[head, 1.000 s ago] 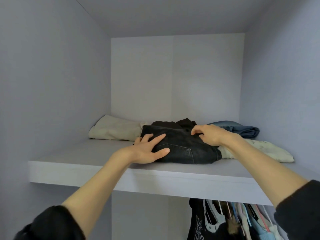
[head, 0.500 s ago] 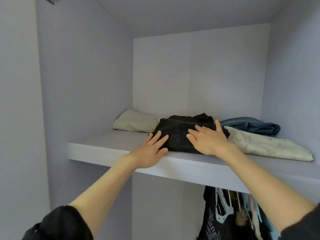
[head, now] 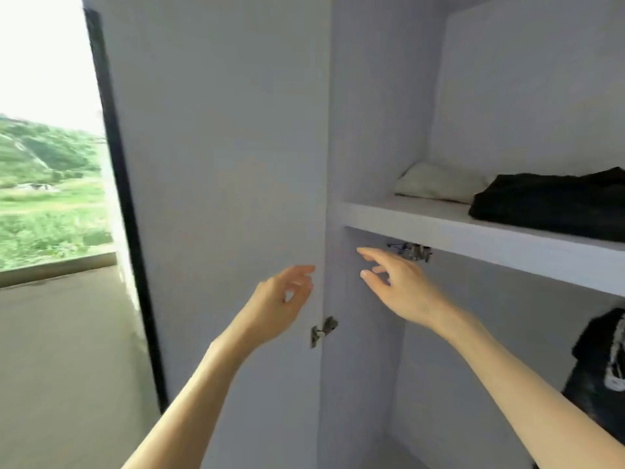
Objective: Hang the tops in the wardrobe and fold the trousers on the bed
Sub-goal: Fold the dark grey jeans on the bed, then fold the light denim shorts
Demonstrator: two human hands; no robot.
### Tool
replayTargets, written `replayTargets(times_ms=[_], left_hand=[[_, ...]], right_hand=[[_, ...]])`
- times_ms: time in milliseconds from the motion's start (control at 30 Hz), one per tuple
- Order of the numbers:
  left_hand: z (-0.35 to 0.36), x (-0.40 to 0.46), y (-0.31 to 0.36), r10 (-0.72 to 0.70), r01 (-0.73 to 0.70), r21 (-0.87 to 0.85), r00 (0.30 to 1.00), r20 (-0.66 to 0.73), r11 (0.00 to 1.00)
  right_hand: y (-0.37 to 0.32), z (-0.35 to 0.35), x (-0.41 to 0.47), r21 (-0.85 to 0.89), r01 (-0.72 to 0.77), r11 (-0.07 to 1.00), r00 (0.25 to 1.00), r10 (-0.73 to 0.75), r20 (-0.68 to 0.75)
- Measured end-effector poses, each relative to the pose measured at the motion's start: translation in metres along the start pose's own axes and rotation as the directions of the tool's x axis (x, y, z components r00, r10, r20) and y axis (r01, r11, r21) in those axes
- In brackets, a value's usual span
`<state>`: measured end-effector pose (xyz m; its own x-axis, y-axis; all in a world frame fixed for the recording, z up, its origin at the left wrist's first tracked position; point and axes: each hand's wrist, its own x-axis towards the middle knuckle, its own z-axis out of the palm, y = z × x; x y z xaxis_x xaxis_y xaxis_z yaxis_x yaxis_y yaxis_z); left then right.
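A window with green hills is seen at the left. The left hand is held loose and empty by the wardrobe door. The right hand is spread, holding nothing. Folded black trousers are laid on the shelf.

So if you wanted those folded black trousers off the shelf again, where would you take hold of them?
Probably by the folded front edge of the black trousers, coming straight in from the open front of the shelf. They lie flat near the shelf's lip, so fingers could slide under that edge with a thumb on top. Both the left hand and the right hand are empty and below the shelf.
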<state>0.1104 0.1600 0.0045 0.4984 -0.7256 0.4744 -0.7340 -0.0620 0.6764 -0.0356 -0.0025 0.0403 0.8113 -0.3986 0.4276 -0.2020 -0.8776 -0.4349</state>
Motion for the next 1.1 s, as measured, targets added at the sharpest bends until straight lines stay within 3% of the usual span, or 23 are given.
replayTargets(times_ms=[233,333,433,467,633,733,833,867,1100], left_hand=[[-0.12,-0.18,-0.047,-0.289,0.309,0.089,0.939,-0.186,0.947],[-0.169,-0.274,-0.051,-0.426,0.475,0.106,0.852,-0.306,0.874],[-0.219,-0.389,-0.048,-0.539,0.646,0.071,0.688,-0.486,0.76],[-0.221,-0.396,-0.047,-0.555,0.655,0.052,0.677,-0.483,0.754],[-0.272,-0.545,-0.015,-0.634,0.816,-0.141,0.313,-0.707,0.56],[-0.29,-0.636,0.013,-0.61,0.868,-0.26,0.061,-0.79,0.423],[-0.296,-0.686,0.033,-0.586,0.879,-0.339,-0.088,-0.806,0.335],[-0.294,-0.708,0.047,-0.547,0.867,-0.398,-0.186,-0.816,0.3],[-0.251,-0.8,0.123,-0.313,0.76,-0.624,-0.556,-0.77,0.185]], right_hand=[[-0.145,0.133,-0.05,0.297,0.101,0.95,0.932,-0.195,0.307],[-0.221,0.19,-0.082,0.428,0.17,0.888,0.851,-0.351,0.391],[-0.317,0.249,-0.124,0.546,0.243,0.802,0.692,-0.538,0.482],[-0.321,0.253,-0.126,0.563,0.226,0.795,0.695,-0.537,0.479],[-0.448,0.322,-0.195,0.699,0.291,0.653,0.441,-0.74,0.508],[-0.532,0.35,-0.257,0.794,0.293,0.532,0.21,-0.846,0.489],[-0.581,0.362,-0.297,0.855,0.29,0.429,0.062,-0.9,0.431],[-0.605,0.367,-0.322,0.882,0.301,0.364,-0.039,-0.919,0.392],[-0.691,0.36,-0.453,0.974,0.213,0.08,-0.497,-0.849,0.178]])
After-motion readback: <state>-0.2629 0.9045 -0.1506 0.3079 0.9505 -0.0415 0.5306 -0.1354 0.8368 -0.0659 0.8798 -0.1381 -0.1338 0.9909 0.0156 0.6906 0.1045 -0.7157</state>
